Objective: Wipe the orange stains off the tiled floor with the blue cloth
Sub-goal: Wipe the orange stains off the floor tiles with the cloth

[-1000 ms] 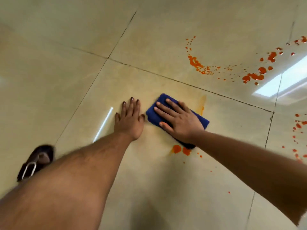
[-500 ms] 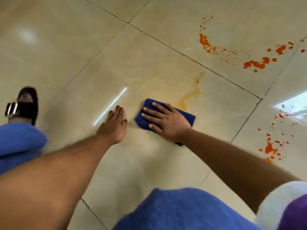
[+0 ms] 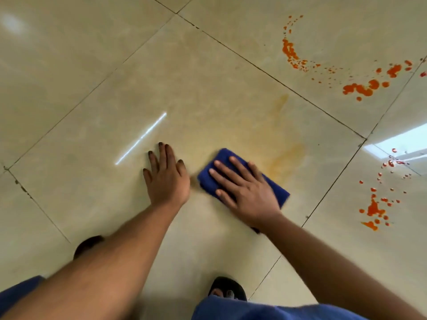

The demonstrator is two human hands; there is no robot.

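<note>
A folded blue cloth (image 3: 208,176) lies flat on the beige tiled floor (image 3: 97,93). My right hand (image 3: 245,190) presses on it with straight, spread fingers and covers most of it. Just left of the cloth, my left hand (image 3: 166,179) rests flat on the tile, fingers straight. A faint smeared orange streak (image 3: 282,158) trails up and right from the cloth. Thick orange stains sit on the far right tile as a curved splatter (image 3: 358,87). More orange drops (image 3: 373,209) lie at the right edge.
Dark grout lines cross the floor diagonally. My blue trouser legs fill the bottom edge, with a dark sandal (image 3: 227,288) at bottom centre and another (image 3: 87,245) partly hidden behind my left forearm. A bright window reflection (image 3: 402,144) glares at the right.
The orange blobs beside the cloth a second ago are gone, leaving a faint smear. My right hand and the cloth have slid left and back toward me. The view has tilted downward.
</note>
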